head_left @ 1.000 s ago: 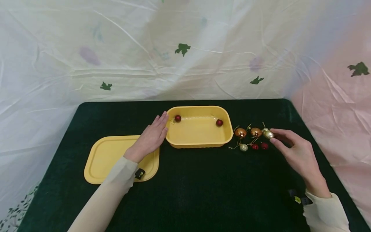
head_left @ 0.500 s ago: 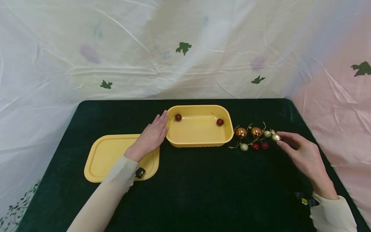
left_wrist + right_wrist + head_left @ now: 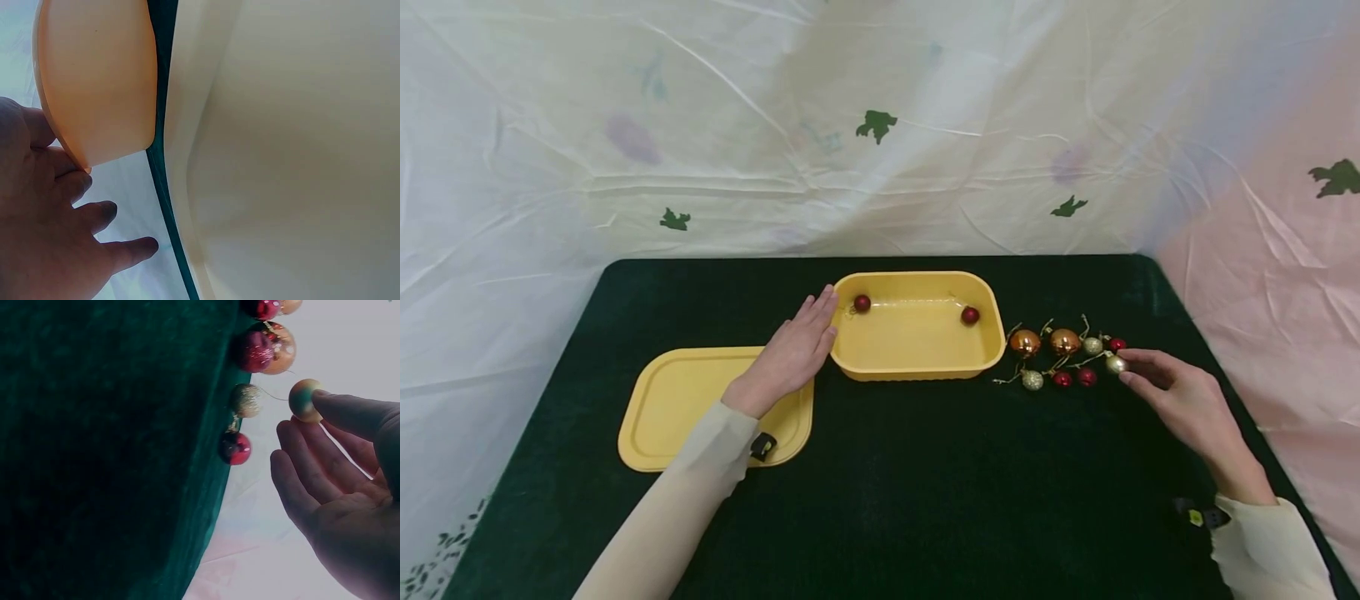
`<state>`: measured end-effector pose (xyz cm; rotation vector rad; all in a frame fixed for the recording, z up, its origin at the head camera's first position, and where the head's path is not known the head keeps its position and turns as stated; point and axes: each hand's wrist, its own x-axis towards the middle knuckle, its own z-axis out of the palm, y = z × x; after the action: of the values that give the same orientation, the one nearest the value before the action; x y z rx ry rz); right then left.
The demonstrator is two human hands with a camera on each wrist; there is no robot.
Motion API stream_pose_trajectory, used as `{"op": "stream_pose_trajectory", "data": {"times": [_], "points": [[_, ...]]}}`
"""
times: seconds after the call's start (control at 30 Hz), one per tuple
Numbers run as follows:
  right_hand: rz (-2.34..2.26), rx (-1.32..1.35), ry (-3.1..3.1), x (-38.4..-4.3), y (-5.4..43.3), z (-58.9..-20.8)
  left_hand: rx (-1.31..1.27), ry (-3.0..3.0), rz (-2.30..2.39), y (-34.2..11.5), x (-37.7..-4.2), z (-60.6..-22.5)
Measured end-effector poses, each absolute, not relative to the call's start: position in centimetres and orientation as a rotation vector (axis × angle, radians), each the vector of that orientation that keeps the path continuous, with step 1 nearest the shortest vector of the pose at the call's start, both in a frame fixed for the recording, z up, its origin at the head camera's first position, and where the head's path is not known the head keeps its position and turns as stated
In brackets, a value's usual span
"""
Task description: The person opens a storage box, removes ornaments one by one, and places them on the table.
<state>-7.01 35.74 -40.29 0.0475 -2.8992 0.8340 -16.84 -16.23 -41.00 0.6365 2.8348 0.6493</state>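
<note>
My right hand pinches a small shiny gold bauble between thumb and fingers, at the right end of a cluster of Christmas baubles. In the right wrist view, the thumb presses on this gold bauble and its thin cord trails off toward the others. A yellow plastic box stands left of the cluster, with dark red baubles in its back left and right side. My left hand rests against the box's left end, fingers extended; in the left wrist view its fingertips touch the box rim.
Two copper baubles, glittery gold ones and several red ones lie close together, cords overlapping. A yellow lid lies flat under the left forearm. Dark green cloth covers the table; printed fabric hangs behind.
My right hand has moved right and slightly nearer with the gold bauble. A glittery gold bauble and a red one behind it now show. The left hand stays at the box.
</note>
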Motion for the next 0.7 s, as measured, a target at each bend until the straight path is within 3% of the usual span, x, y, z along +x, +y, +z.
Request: {"op": "stream_pose_trajectory", "data": {"times": [0.7], "points": [[0.771,0.029,-3.070,-8.2,36.7,-41.8,0.621,2.830,0.656,-16.2,-16.6,-40.7]]}}
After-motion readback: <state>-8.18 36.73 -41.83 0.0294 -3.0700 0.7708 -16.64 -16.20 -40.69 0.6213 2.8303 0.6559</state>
